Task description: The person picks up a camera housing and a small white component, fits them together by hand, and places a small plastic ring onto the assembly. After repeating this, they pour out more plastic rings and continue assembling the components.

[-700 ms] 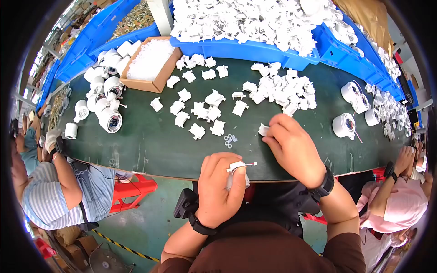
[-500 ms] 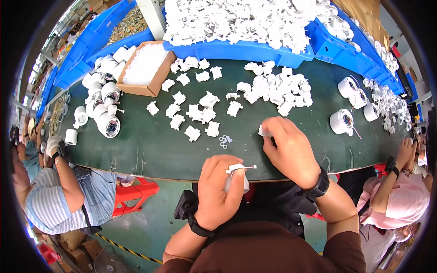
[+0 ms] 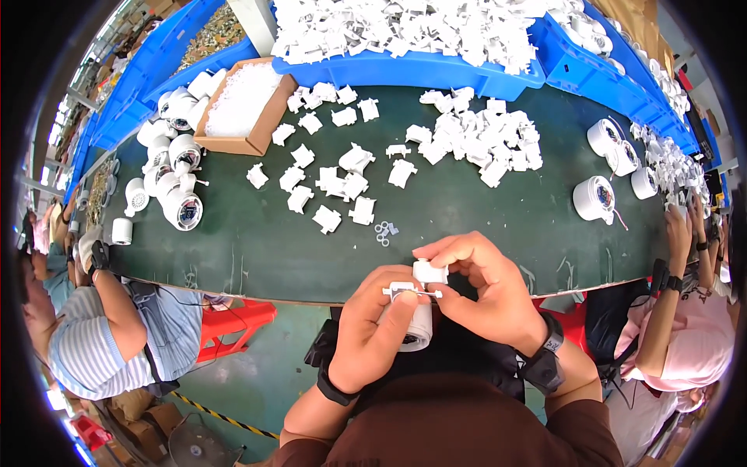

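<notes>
My left hand [image 3: 364, 336] is closed around a white cylindrical housing [image 3: 419, 325], held just off the near table edge. A short cable with a small white plug sticks out of its top, toward my other hand. Close above it, my right hand [image 3: 492, 294] pinches a small white plastic cover [image 3: 430, 272] between thumb and fingers. The cover is right beside the housing's top; whether they touch I cannot tell. Ahead of both hands lie several small grey rings [image 3: 383, 233]. Beyond them are scattered loose white covers [image 3: 361, 210] of similar kind and a heap of more covers [image 3: 498, 140].
White housings [image 3: 185, 210] are grouped at left beside a cardboard box [image 3: 241, 145] of translucent small parts. More housings [image 3: 594, 200] stand at right. A blue bin [image 3: 412, 71] full of white parts lines the far edge of the green table [image 3: 311, 261]. People sit at both sides.
My right hand has come back from the table toward my left, bringing the small white cover to the housing. The housing's lower body now shows more.
</notes>
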